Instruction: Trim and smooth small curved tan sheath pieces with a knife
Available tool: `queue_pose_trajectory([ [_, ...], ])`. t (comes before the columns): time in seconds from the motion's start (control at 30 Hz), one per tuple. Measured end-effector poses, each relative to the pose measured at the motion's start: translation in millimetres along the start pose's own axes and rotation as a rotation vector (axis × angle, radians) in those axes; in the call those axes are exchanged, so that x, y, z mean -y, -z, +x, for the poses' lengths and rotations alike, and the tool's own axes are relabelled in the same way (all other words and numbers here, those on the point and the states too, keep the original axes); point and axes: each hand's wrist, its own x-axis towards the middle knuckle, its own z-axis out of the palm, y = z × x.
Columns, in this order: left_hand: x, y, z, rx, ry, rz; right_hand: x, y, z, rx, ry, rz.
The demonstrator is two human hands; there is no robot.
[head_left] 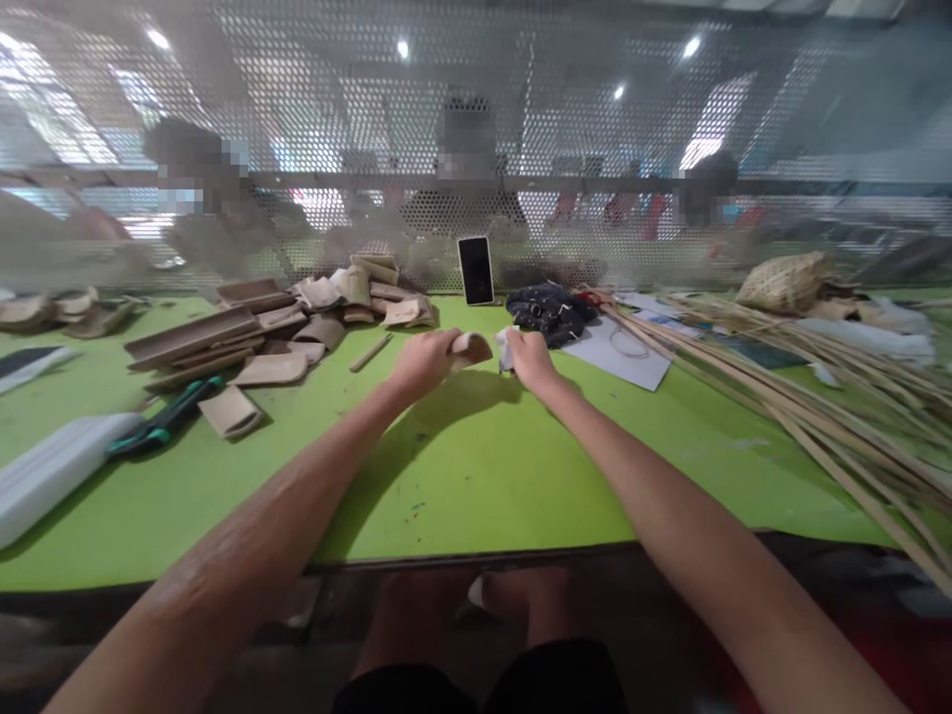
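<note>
Both my arms reach out over the green table. My left hand is closed around a small curved tan piece that sticks out to the right of its fingers. My right hand is closed on a small white scrap, held right beside the tan piece. The two hands nearly touch, a little above the table top.
A heap of tan curved pieces lies at the left back, with green-handled pliers and a white box nearer. A phone leans on the perforated screen. Dark cloth, paper and long bamboo strips lie right.
</note>
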Motion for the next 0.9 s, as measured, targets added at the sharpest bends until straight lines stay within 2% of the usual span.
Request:
queue_pose_trajectory([
  [0.1,6,-4.6,1,-0.108,0.039,-0.201,-2,3,-2,-0.005,-0.004,0.123],
  [0.27,2,-14.9,2,-0.114,0.032,-0.384,-2,-2,-6,0.054,0.027,0.228],
  [0.37,-3,-16.7,4,-0.093,0.037,-0.407,-2,-3,-7,0.018,0.083,0.215],
  [0.5,-7,-5.7,2,-0.035,0.079,-0.197,1,-1,-7,-0.076,0.211,0.086],
  [0.57,-8,2.7,0,0.040,0.027,-0.048,4,1,-9,-0.088,0.283,0.054],
  [0.7,-9,13.5,1,0.118,-0.082,0.102,13,1,-15,0.013,0.319,0.026],
  [0.9,-13,20.2,4,0.267,-0.101,0.241,11,-2,-26,0.143,0.294,-0.024],
])
